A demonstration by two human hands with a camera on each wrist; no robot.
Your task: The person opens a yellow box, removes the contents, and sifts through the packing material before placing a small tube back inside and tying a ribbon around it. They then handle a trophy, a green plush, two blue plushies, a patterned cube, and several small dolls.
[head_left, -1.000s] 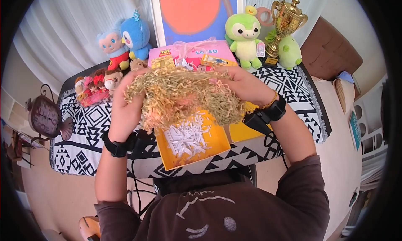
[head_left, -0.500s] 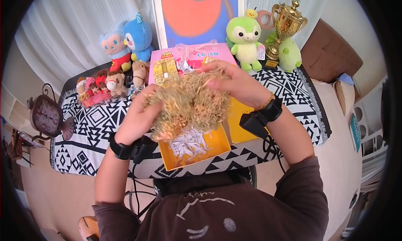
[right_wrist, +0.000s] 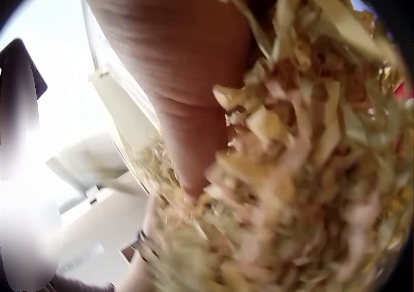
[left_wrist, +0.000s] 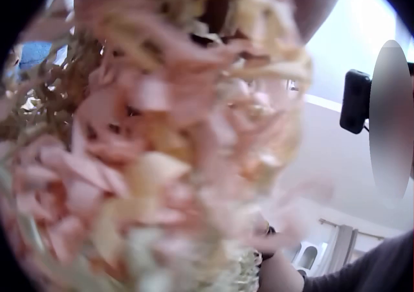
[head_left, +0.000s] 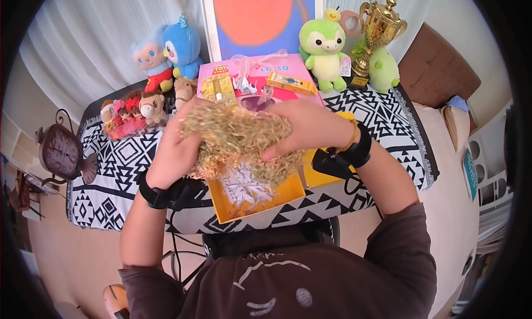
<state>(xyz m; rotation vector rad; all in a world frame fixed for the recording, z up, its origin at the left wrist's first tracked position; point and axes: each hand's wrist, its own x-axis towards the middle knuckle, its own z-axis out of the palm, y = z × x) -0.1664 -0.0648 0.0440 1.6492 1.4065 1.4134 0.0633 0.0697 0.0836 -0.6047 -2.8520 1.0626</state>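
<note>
Both hands hold a fluffy bundle of shredded crinkle paper (head_left: pixel 238 139) in green, yellow and pink above an open yellow box (head_left: pixel 260 212). My left hand (head_left: pixel 180 144) grips its left side, the fingers mostly buried in the strands. On the other side my right hand (head_left: pixel 302 128) grips it with the thumb pressed on the front. Pink and cream strands (left_wrist: pixel 155 156) fill the left wrist view. In the right wrist view, the thumb (right_wrist: pixel 187 123) presses against the shreds (right_wrist: pixel 291 175). White paper strips (head_left: pixel 246 189) lie inside the yellow box below.
Behind the bundle lies a pink box (head_left: pixel 277 64) bearing small packages and a ribbon. A yellow lid (head_left: pixel 321 172) lies right of the open box. Plush toys (head_left: pixel 324 50), a gold trophy (head_left: pixel 379 33) and small dolls (head_left: pixel 130 114) stand around on the patterned cloth (head_left: pixel 119 175).
Both hands have kept hold of the shredded paper while shifting and bunching it. The right hand has moved lower and inward, its thumb now across the front, and the bundle looks more compact.
</note>
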